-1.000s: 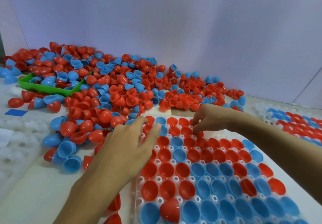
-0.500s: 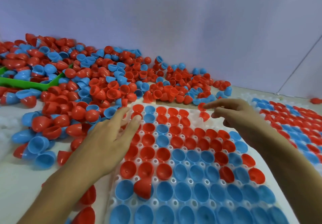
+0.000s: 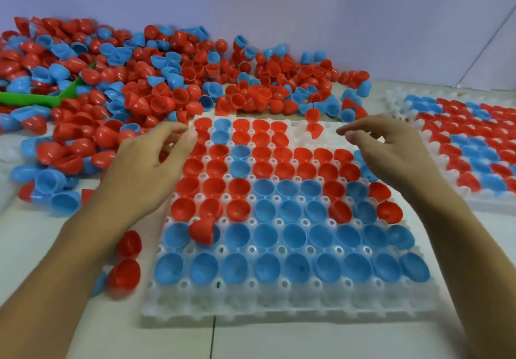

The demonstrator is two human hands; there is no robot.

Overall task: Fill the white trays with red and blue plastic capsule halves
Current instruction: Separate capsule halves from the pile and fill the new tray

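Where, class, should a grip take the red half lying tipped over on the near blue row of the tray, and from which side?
Pinch the red half across its rounded dome from above: it lies tipped over a seated blue half, rim partly hidden, with neighbours crowding its sides.

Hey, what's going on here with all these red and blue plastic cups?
A person is filling a white tray with red and blue capsule halves from a big pile behind it. Most pockets are filled; the far right corner is mostly bare. The left hand and right hand hover over the far rows, holding nothing visible. A second tray sits to the right.
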